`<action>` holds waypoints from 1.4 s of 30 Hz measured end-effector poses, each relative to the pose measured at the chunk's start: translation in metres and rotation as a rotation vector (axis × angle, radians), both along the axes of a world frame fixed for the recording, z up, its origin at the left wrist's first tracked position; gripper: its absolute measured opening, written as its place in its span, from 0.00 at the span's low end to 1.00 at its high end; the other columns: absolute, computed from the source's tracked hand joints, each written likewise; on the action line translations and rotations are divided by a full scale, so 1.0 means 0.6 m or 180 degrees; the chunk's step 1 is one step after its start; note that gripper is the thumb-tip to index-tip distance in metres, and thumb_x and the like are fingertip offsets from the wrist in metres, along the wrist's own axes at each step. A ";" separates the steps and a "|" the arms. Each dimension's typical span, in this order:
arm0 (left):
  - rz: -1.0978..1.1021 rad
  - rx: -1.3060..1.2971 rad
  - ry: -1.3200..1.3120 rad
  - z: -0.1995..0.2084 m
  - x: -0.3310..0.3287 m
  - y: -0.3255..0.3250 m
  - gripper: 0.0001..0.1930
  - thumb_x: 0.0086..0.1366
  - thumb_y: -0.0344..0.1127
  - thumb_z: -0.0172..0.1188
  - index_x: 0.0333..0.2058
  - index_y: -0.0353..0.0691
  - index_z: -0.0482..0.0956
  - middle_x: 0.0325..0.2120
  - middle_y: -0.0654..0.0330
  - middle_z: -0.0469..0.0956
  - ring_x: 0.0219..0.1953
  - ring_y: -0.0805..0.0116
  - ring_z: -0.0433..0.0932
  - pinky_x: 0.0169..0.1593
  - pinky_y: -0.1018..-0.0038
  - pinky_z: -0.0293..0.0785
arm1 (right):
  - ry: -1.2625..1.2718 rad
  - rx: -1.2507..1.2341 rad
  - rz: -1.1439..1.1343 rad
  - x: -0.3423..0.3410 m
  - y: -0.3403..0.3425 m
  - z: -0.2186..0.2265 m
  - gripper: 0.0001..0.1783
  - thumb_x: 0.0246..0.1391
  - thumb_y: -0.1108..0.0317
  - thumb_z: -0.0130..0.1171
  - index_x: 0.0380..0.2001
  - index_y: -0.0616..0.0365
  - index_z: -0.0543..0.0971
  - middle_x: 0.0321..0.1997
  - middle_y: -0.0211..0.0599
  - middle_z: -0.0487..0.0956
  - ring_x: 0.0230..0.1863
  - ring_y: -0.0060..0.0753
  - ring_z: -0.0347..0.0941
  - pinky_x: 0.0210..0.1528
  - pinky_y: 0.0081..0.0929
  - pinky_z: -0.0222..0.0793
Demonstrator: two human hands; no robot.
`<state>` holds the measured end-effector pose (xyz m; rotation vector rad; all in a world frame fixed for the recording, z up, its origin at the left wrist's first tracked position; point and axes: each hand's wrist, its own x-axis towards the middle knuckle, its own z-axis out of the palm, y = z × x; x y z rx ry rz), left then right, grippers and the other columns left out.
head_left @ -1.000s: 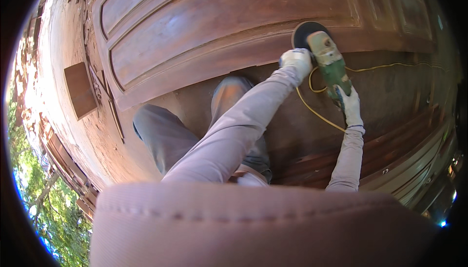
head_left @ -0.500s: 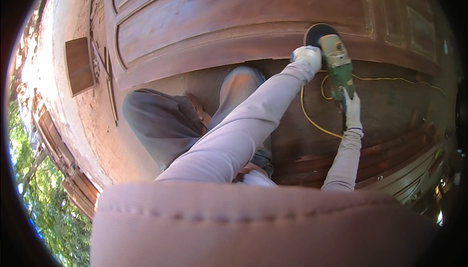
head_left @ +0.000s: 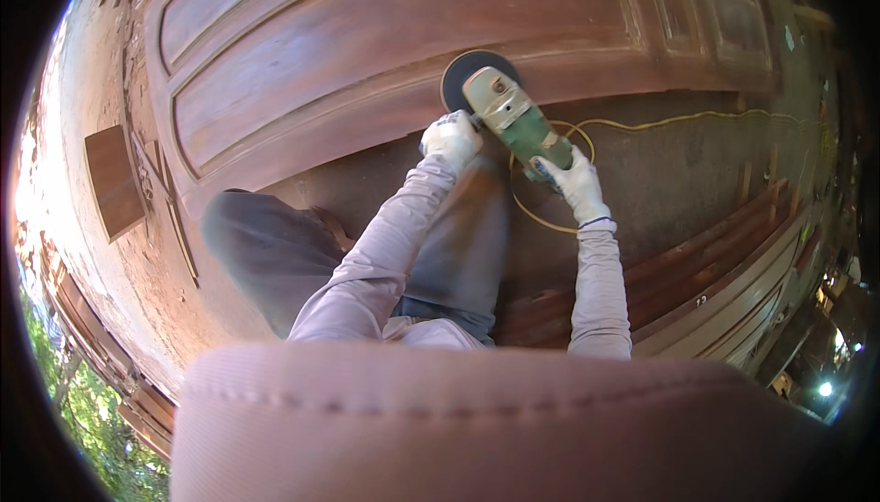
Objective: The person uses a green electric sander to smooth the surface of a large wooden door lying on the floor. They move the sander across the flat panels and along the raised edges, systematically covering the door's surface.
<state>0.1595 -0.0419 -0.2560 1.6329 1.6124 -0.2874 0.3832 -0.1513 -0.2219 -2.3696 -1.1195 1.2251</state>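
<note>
Both my hands, in white gloves, hold a green and silver angle grinder [head_left: 532, 131] fitted with a dark round disc [head_left: 466, 77]. My left hand [head_left: 451, 139] is closed round the side handle beside the tool's head; most of that handle is hidden by the glove. Toward the rear of the body, my right hand [head_left: 577, 186] wraps the grip. The disc lies over the near edge rail of a brown panelled wooden door [head_left: 394, 53]; whether it touches the wood I cannot tell.
A yellow cord [head_left: 660, 126] loops behind the grinder and runs off right. Long boards [head_left: 678, 268] lie stacked at the lower right. At the left are a flat brown board [head_left: 115, 181] and thin strips [head_left: 174, 218] on dusty ground. My bent knees [head_left: 261, 236] are close to the door.
The grinder and both hands have moved left along the door's near rail, and my left arm is more bent. The whole view has also shifted and turned slightly.
</note>
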 end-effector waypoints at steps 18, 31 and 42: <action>-0.1018 -0.0101 -0.0535 0.024 0.543 0.081 0.14 0.60 0.37 0.61 0.44 0.50 0.87 0.42 0.56 0.86 0.45 0.53 0.85 0.42 0.57 0.81 | 0.0401 0.0072 -0.1497 0.455 -0.030 0.029 0.28 0.54 0.46 0.70 0.46 0.58 0.79 0.23 0.33 0.78 0.14 0.23 0.68 0.14 0.25 0.65; -0.0873 -0.0031 -0.0404 0.012 0.311 0.030 0.14 0.62 0.40 0.59 0.44 0.48 0.87 0.44 0.54 0.85 0.47 0.54 0.84 0.50 0.59 0.80 | 0.0296 0.0156 -0.1105 0.241 -0.075 0.010 0.29 0.54 0.51 0.70 0.52 0.58 0.78 0.33 0.37 0.83 0.23 0.27 0.77 0.21 0.27 0.73; -0.0042 -0.0012 0.0103 -0.014 -0.014 -0.016 0.16 0.61 0.45 0.60 0.41 0.45 0.87 0.41 0.49 0.85 0.46 0.52 0.84 0.50 0.59 0.79 | -0.0288 -0.0168 0.0214 -0.029 -0.009 0.014 0.42 0.44 0.42 0.74 0.55 0.62 0.77 0.48 0.50 0.84 0.50 0.43 0.81 0.53 0.35 0.74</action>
